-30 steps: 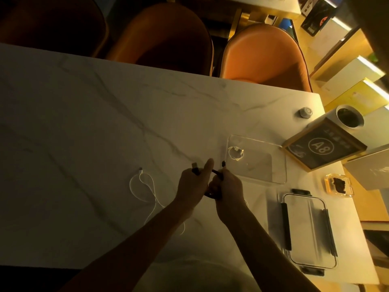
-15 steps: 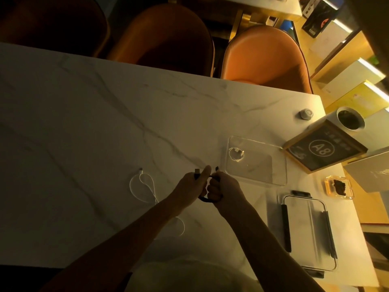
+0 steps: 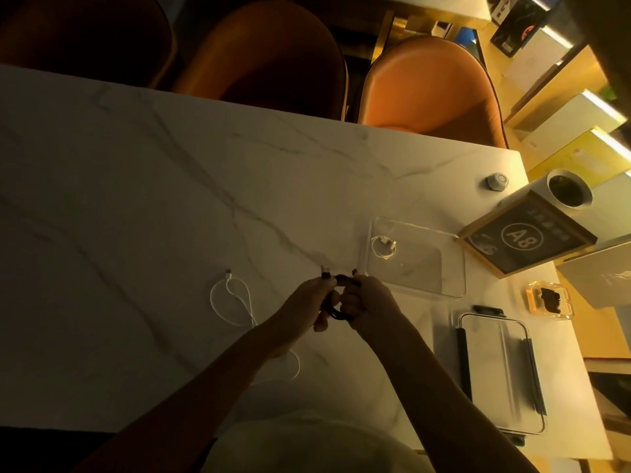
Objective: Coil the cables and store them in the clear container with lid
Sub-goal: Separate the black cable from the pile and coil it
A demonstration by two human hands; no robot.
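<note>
Both hands hold a coiled black cable [image 3: 336,310] just above the marble table [image 3: 136,206]. My left hand [image 3: 309,302] grips its left side, and a plug end sticks up past the fingers. My right hand [image 3: 367,300] grips the right side, with the other plug end above it. Just right of the hands lies the clear container [image 3: 454,268], open, with a small coiled white cable [image 3: 384,247] in its far left corner. Its clear lid [image 3: 500,373] with black clips lies at the near right. A loose white cable [image 3: 235,298] sprawls to the left, partly under my left forearm.
A framed black "A8" sign [image 3: 526,237], a white cup [image 3: 568,189] and a small round knob [image 3: 496,180] sit at the far right. A small yellow-tinted case [image 3: 549,300] lies near the right edge. Orange chairs [image 3: 430,87] stand behind the table.
My left index finger, stretched out a second ago, now curls onto the black cable. Both hands have closed tighter around the coil and shifted slightly toward the container.
</note>
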